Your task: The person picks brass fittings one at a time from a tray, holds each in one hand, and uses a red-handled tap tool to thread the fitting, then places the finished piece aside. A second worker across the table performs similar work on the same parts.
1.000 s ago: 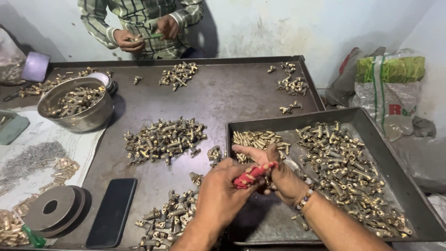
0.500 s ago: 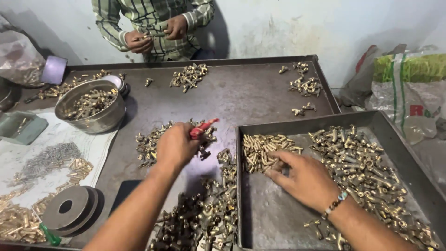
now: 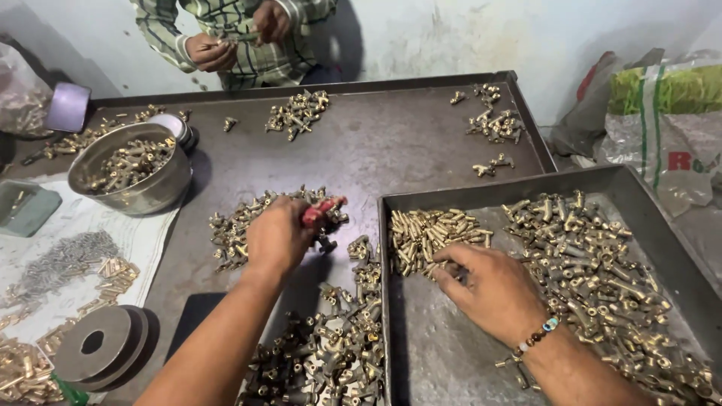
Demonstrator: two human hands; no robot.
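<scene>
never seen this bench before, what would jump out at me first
Heaps of small brass fittings fill the grey metal tray on the right. The left hand holds a red-handled tool over another pile at the table's middle, while the right hand reaches into the tray. A steel bowl of fittings sits far left.

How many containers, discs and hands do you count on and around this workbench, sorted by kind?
Metal tray: 1
Steel bowl: 1
Grey discs: 2
Red-handled tool: 1
Worker's own hands, left hand and right hand: 2
Other person's hands: 2
Total: 9
</scene>
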